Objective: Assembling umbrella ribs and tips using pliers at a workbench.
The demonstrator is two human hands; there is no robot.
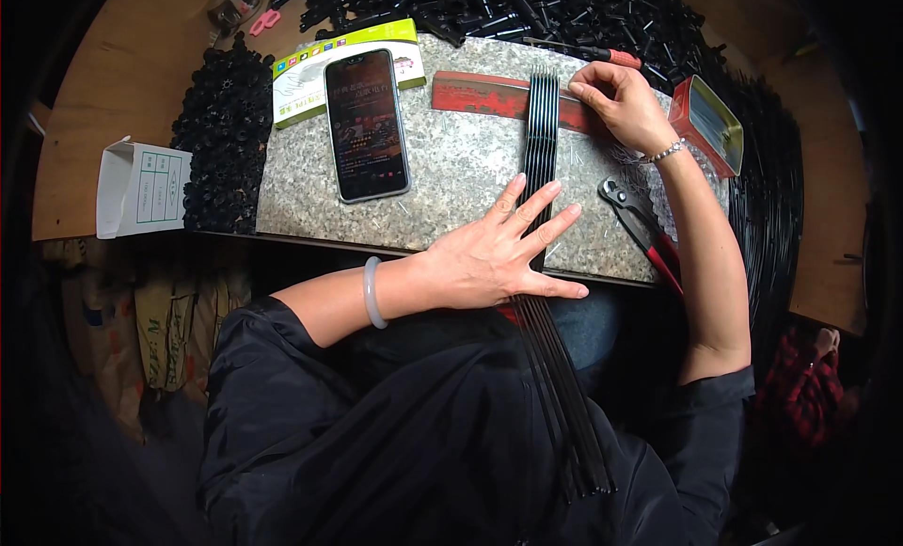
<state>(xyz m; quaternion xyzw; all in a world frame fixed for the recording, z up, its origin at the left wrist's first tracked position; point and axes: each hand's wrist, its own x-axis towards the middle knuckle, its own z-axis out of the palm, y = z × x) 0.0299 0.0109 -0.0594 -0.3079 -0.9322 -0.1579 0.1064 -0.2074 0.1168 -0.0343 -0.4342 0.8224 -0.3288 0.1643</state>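
A flat row of thin black rods [541, 156] lies across a chipped red metal bar [478, 94] on a speckled stone slab [447, 184]. Their far tips stick out just past the bar. My left hand [494, 250] rests on the rods with fingers spread, pressing them near the slab's front edge. The near ends hang over that edge across my lap. My right hand [625, 104] is closed in a pinch at the bar, just right of the rod tips. Whatever its fingertips hold is too small to make out. Red-handled cutting pliers [641, 224] lie below my right wrist.
A phone [369, 123] leans on a green-white box [296, 94]. Small black parts [226, 123] heap at left beside a white carton [141, 190]; black tubes [489, 10] pile at the back. A red tin [701, 123] and a red-handled tool [623, 59] stand right; another person's hand [826, 343] shows lower right.
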